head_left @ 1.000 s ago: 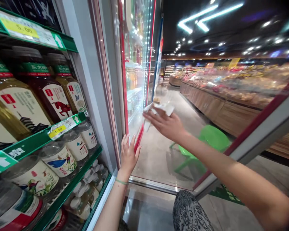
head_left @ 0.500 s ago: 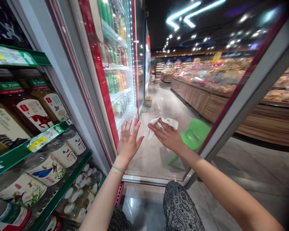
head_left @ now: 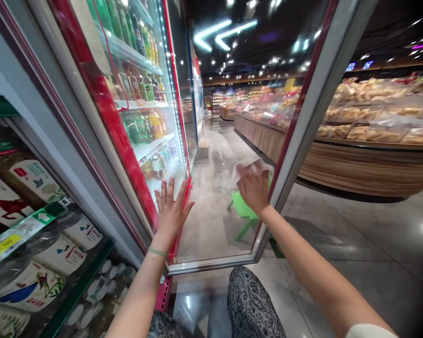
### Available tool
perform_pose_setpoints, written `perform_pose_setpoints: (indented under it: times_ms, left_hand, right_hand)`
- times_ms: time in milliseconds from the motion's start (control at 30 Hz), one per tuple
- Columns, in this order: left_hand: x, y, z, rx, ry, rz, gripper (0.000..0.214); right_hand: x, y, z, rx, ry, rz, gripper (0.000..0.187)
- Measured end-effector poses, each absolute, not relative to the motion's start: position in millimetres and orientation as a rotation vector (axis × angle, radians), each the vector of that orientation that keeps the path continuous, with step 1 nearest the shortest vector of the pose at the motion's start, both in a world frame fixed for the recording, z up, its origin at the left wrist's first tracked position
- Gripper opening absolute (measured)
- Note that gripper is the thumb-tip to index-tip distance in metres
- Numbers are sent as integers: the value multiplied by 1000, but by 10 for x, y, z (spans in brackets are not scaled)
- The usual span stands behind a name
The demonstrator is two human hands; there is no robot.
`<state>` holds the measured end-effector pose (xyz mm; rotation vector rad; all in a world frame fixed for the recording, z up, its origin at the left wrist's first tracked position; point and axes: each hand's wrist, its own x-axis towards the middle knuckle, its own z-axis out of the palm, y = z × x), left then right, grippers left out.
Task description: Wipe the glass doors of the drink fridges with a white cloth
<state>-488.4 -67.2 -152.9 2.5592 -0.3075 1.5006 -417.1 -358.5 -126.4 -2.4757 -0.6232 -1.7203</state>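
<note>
From where I'm standing: person's R hand (head_left: 254, 188) is over a white cloth (head_left: 234, 174), up against the glass door (head_left: 211, 220), near the side w/ the grey frame (head_left: 301, 136). Hand's blurred, so can't tell if those fingers are pressed tog. or pinching a fold. L hand (head_left: 171, 213): fingers spread wide, palm toward the glass nr the opposite edge, prob. steadying the door.

Looks like a wipe of the pane. To do it well, I'd say: cloth flat under the whole palm, even pressure, overlapping strokes, right into the corners by the frame; L hand braced but off the wiped bit, else fresh prints.

Containers: open shelves at far L have clear bottles (head_left: 31, 284) w/ bird labels, amber/dark ones above, & white-capped bottles (head_left: 95, 291) packed below. Thru the glass, a lit cooler w/ red trim (head_left: 116, 136) has green bottles (head_left: 136, 129) & orange ones (head_left: 156, 124) on its shelves. Over R, a wood-sided display (head_left: 370, 171) is heaped w/ clear-wrapped packs (head_left: 359, 129), contents approx. bread-coloured, too small to ID. Green chair (head_left: 242, 206) beyond the pane.
</note>
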Motion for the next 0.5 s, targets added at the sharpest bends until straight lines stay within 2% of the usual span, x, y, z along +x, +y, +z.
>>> perform_pose_setpoints:
  times_ms: [67, 233, 300, 400, 500]
  left_hand:
    - [-4859, -676, -1537, 2558, -288, 1524, 80]
    - [-4781, -672, -1568, 2566, -287, 1553, 85]
    - [-4759, -666, -1578, 2580, -293, 1556, 86]
    - [-4742, -661, -1586, 2595, -297, 1560, 87]
    - [-4732, -652, -1591, 2592, -305, 1537, 86]
  right_hand:
    - [-4086, -3560, -1156, -2402, -339, -1722, 61]
    - [-3917, -3531, -1040, -2557, -943, -1567, 55]
    - [-3835, -3630, -1099, -2480, -707, -1647, 56]
    - [-3754, -3779, -1448, -2368, -266, -1662, 60]
    - [-3766, -3872, -2033, -2482, -295, -1553, 53]
